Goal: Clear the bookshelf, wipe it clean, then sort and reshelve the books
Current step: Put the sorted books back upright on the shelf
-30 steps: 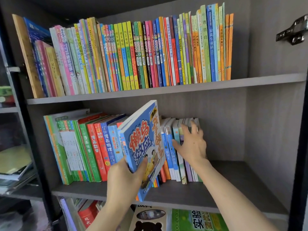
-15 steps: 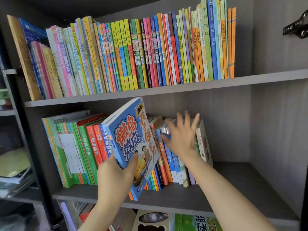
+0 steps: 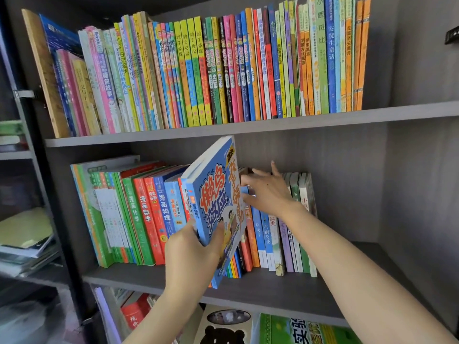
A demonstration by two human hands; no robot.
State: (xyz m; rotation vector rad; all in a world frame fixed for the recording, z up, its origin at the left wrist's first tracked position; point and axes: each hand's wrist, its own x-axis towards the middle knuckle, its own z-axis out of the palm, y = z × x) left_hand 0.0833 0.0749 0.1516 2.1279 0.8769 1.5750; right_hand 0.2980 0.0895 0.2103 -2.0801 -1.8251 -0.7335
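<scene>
Standing at the left of the shelf (image 3: pixel 273 289), a left row (image 3: pixel 139 214) of glossy, flat spines is seen, packed tight. Next, the blue book (image 3: pixel 216 194) is gripped low down by the left hand (image 3: pixel 193 254), thumb on the cover. It is held tilted in the gap, bottom corner at the shelf's near edge. A light, slick-coated, slightly bendy paperback is judged, so the stiffer spine side is best held. Rightward, the thin books (image 3: pixel 298 219) are pressed by the right hand (image 3: pixel 268 194), fingers spread wide and straight.
</scene>
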